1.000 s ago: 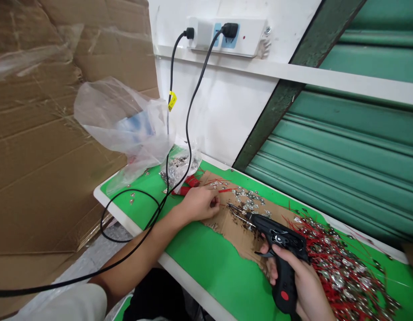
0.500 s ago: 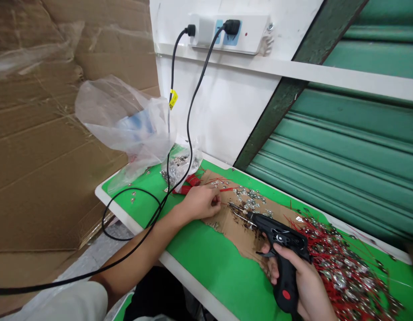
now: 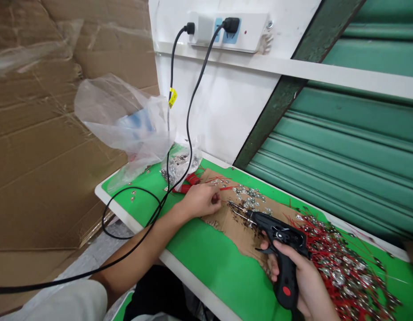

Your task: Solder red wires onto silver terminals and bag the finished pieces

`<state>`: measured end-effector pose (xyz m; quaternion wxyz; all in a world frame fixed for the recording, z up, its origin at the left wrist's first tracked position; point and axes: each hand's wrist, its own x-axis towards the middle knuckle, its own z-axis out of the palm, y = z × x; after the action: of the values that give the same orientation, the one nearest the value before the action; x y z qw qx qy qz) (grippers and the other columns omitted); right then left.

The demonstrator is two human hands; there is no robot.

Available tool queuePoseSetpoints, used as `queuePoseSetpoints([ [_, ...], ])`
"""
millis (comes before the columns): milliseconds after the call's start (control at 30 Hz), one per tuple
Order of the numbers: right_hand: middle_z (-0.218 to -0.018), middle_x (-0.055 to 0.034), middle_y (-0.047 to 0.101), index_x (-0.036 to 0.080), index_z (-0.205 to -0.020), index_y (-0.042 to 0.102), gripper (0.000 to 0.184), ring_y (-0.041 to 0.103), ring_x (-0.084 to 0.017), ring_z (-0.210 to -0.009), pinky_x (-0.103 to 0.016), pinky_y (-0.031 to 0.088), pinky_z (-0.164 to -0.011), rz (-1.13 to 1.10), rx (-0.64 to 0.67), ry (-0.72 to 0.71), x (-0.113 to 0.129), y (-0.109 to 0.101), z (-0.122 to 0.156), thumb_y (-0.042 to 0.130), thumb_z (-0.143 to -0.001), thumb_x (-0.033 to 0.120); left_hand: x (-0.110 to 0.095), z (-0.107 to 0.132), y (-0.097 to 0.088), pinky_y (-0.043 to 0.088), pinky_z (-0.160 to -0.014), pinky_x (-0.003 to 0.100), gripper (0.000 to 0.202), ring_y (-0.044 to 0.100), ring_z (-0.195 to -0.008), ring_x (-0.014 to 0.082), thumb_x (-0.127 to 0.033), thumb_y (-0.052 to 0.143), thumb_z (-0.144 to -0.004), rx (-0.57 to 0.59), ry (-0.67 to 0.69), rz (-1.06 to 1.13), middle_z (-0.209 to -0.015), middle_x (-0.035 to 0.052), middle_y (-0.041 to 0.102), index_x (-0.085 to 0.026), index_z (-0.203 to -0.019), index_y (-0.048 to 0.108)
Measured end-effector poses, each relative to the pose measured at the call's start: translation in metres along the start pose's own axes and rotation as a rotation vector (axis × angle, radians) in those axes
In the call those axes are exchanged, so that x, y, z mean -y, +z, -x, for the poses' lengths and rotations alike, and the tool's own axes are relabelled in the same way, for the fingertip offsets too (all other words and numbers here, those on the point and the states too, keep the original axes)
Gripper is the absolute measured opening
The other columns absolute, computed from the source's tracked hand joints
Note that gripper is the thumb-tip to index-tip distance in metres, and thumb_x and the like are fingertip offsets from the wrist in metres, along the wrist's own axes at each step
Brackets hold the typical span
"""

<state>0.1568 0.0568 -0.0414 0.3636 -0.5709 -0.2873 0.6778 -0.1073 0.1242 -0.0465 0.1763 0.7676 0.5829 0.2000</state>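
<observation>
My right hand (image 3: 301, 269) is wrapped around the grip of a black soldering gun (image 3: 281, 232), which has a red dot low on its handle. Its metal tip points left, low over a scorched strip of cardboard (image 3: 235, 229). Just left of that tip, my left hand (image 3: 204, 199) rests over the cardboard with thumb and forefinger pinched on a thin red wire (image 3: 223, 201); the fingers hide most of it. Behind the tip lie several small silver metal terminals (image 3: 251, 196) and a few loose red wires (image 3: 228, 188).
A large pile of red wires with metal ends (image 3: 343, 267) covers the green tabletop's (image 3: 206, 249) right side. Black cables (image 3: 189, 116) run from the wall socket (image 3: 249, 33) across my left arm. Red-handled pliers (image 3: 182, 189) and a clear bag of metal parts (image 3: 181, 167) lie behind my left hand.
</observation>
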Motion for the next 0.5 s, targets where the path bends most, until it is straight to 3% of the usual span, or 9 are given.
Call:
queuePoseSetpoints([
  [167, -0.06, -0.0039, 0.064, 0.014, -0.093, 0.074, 0.038, 0.047, -0.011, -0.041, -0.022, 0.039, -0.04, 0.002, -0.038, -0.011, -0.0017, -0.0023, -0.0005, 0.078, -0.07, 0.044, 0.002, -0.0008, 0.0019, 0.039, -0.061, 0.023, 0.01, 0.059, -0.073, 0.013, -0.029, 0.057, -0.079, -0.002, 0.014, -0.007, -0.083, -0.0009, 0.069, -0.021, -0.079, 0.064],
  [367, -0.043, -0.0016, 0.052, 0.014, -0.072, 0.072, 0.038, 0.048, -0.012, -0.041, -0.022, 0.038, -0.043, 0.11, -0.047, -0.001, 0.0014, 0.0011, 0.0036, 0.075, -0.07, 0.052, 0.0025, -0.0012, 0.0028, 0.036, -0.059, 0.023, 0.011, 0.059, -0.07, 0.0129, -0.029, 0.057, -0.078, -0.007, 0.011, -0.005, -0.081, -0.0001, 0.069, -0.021, -0.077, 0.064],
  [500, -0.045, -0.0019, 0.053, 0.014, -0.069, 0.071, 0.039, 0.047, -0.012, -0.041, -0.022, 0.038, -0.043, 0.111, -0.059, -0.001, 0.0018, 0.0022, 0.0043, 0.078, -0.067, 0.052, 0.0023, -0.0011, 0.0035, 0.034, -0.058, 0.023, 0.01, 0.06, -0.071, 0.0126, -0.029, 0.058, -0.078, -0.026, 0.005, -0.001, -0.081, -0.0023, 0.07, -0.022, -0.077, 0.065],
])
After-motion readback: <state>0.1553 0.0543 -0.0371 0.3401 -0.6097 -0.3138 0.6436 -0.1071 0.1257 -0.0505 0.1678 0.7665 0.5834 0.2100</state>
